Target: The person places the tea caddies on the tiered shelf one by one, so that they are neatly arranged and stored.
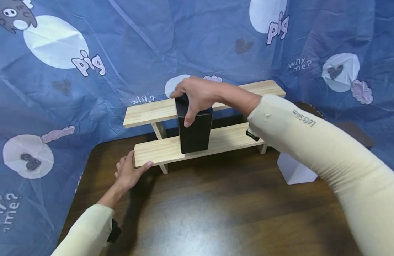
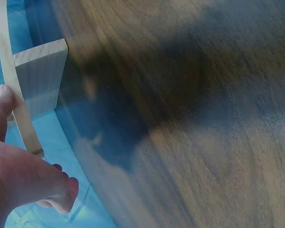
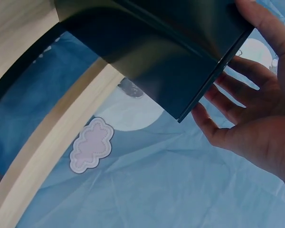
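A two-tier wooden shelf [image 1: 230, 137] with pale boards stands at the back of the table. On its lower board is an upright black box [image 1: 195, 133], reaching above the upper board in the head view. My right hand [image 1: 200, 93] grips this box from above, thumb on the near side and fingers over the far top edge; the right wrist view shows the fingertips along the rim of the black box [image 3: 147, 57]. At the left end of the lower board, my left hand [image 1: 128, 172] holds the shelf, its thumb on the front edge and fingers round the end.
A white box-shaped object [image 1: 294, 170] stands on the right of the table, partly behind my right sleeve [image 1: 289, 128]. Blue patterned cloth [image 1: 120, 53] hangs close behind the shelf. The brown wooden tabletop [image 1: 216, 206] stretches out in front.
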The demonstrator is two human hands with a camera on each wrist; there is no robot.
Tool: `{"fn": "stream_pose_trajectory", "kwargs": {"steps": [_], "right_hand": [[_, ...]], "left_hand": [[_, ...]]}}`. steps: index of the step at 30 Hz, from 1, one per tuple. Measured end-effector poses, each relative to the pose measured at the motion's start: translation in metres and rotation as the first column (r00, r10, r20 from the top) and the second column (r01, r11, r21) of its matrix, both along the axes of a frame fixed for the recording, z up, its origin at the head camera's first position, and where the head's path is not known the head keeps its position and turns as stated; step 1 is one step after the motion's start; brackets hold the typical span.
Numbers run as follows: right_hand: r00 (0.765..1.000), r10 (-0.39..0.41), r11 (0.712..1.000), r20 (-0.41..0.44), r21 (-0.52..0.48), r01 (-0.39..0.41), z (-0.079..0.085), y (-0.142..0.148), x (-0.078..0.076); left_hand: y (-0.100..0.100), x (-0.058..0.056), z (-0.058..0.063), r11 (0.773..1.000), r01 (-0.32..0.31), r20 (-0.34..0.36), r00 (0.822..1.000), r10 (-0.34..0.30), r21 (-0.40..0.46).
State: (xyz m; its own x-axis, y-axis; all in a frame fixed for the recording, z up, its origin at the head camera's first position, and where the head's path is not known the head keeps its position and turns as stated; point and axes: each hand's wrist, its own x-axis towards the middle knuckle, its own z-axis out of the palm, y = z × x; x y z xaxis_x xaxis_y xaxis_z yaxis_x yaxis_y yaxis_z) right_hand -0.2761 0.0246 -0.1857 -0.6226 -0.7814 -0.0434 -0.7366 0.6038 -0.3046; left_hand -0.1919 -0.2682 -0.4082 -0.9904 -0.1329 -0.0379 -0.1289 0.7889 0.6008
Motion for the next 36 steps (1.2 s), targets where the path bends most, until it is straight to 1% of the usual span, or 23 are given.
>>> {"fn": "stream_pose_trajectory", "kwargs": {"steps": [3, 9, 12, 20, 28, 36], "right_hand": [[1.0, -0.006, 1.0, -0.004, 0.007, 0.006, 0.0, -0.009, -0.005], [0.997, -0.073, 0.996, 0.01, 0.049, 0.072, -0.009, -0.025, -0.012], [0.996, -0.087, 0.994, 0.018, 0.074, 0.085, -0.012, -0.033, -0.017], [0.993, -0.114, 0.976, -0.021, 0.186, 0.116, -0.016, -0.05, -0.025], [0.993, -0.114, 0.977, -0.001, 0.18, 0.112, -0.019, -0.053, -0.026], [0.995, -0.099, 0.97, 0.009, 0.222, 0.095, -0.023, -0.057, -0.03]], "left_hand": [[0.0, -0.001, 0.001, 1.0, -0.002, 0.001, 1.0, 0.002, 0.002], [-0.001, -0.001, 0.001, 1.0, -0.001, 0.004, 1.0, 0.001, -0.005], [-0.002, 0.0, 0.001, 1.0, -0.008, 0.009, 1.0, 0.008, -0.01], [-0.001, 0.002, 0.001, 1.0, -0.007, 0.01, 1.0, 0.007, 0.001], [-0.001, 0.0, 0.001, 1.0, -0.013, -0.013, 1.0, 0.013, -0.01], [0.0, 0.0, 0.0, 1.0, -0.014, -0.005, 1.0, 0.014, -0.006]]}}
